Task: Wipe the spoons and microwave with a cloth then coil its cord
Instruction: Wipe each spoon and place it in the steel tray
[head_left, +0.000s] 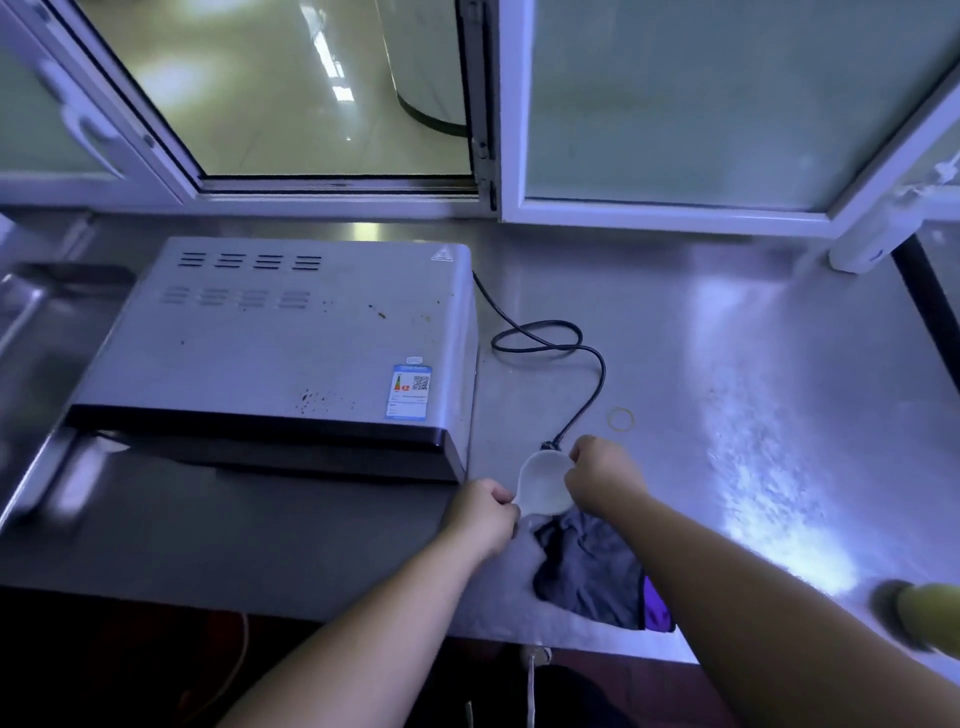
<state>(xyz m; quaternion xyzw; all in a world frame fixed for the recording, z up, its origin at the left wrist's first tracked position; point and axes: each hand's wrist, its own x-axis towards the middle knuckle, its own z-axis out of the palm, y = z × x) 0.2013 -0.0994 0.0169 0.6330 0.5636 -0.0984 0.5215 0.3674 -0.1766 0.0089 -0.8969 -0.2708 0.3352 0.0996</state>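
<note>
We judge the job barely begun: we are on a spoon, the microwave (270, 343) at ten o'clock shows specks on its top, and its cord (550, 343) lies loose at twelve o'clock. Our left hand (485, 512) is closed on the handle of the white spoon (543, 483); our right hand (602, 470) pinches the bowl's rim; the grey cloth (589, 569) lies beneath, at six o'clock, seemingly unheld.

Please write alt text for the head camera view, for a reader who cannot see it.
Two bare hands hold a white spoon over a steel counter: the left hand grips its handle, the right hand is at its bowl, above a crumpled dark cloth. To the left sits a grey microwave, its black cord loose on the counter.
</note>
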